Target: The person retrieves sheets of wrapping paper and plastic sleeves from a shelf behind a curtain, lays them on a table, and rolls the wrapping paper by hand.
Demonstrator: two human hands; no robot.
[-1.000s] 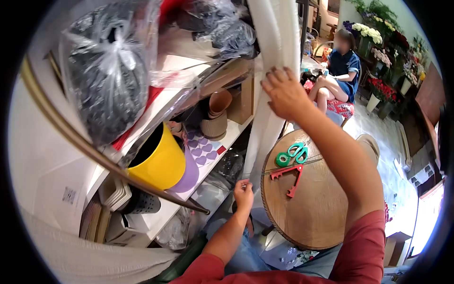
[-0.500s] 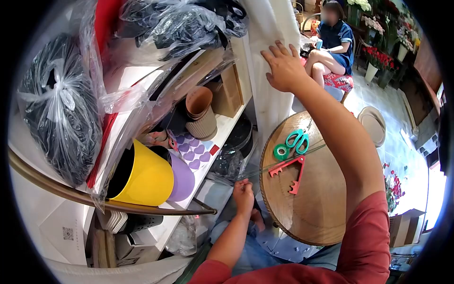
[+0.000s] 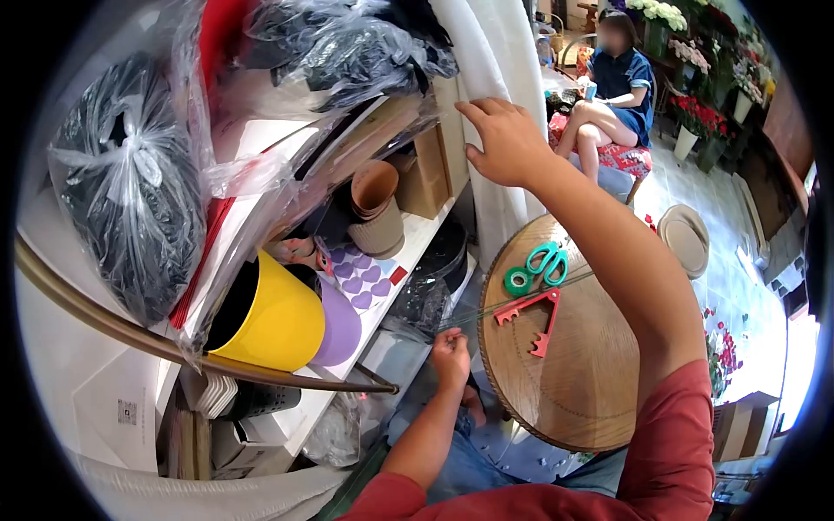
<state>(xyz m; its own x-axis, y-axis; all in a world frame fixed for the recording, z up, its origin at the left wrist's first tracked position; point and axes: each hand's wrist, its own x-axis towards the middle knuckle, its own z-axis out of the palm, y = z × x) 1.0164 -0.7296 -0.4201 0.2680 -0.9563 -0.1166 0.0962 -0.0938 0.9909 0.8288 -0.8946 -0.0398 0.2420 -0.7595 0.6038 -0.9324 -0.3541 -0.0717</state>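
Observation:
My right hand (image 3: pixel 504 139) is raised and rests on a tall white roll of foam-like wrapping sheet (image 3: pixel 504 61) that stands beside the shelves, fingers curled over its edge. Lower down, my left hand (image 3: pixel 452 352) is closed on the near end of a thin green wire or stem (image 3: pixel 521 302). That stem runs across the edge of the round wooden table (image 3: pixel 582 373). Green-handled scissors (image 3: pixel 549 260), a small green tape roll (image 3: pixel 519 281) and a red angled tool (image 3: pixel 534 317) lie on the table.
Cluttered shelves on the left hold a yellow pot (image 3: pixel 274 317), stacked terracotta pots (image 3: pixel 375 208), a purple heart sheet (image 3: pixel 367 276) and bagged black material (image 3: pixel 130 191). A person in blue (image 3: pixel 617 87) sits at the back among flower buckets (image 3: pixel 695 117). A round tray (image 3: pixel 686 239) lies on the floor.
My right hand has slid a little left and down along the white roll, its fingers now curling over the edge. My left hand stays closed on the thin stem. The view shifted slightly.

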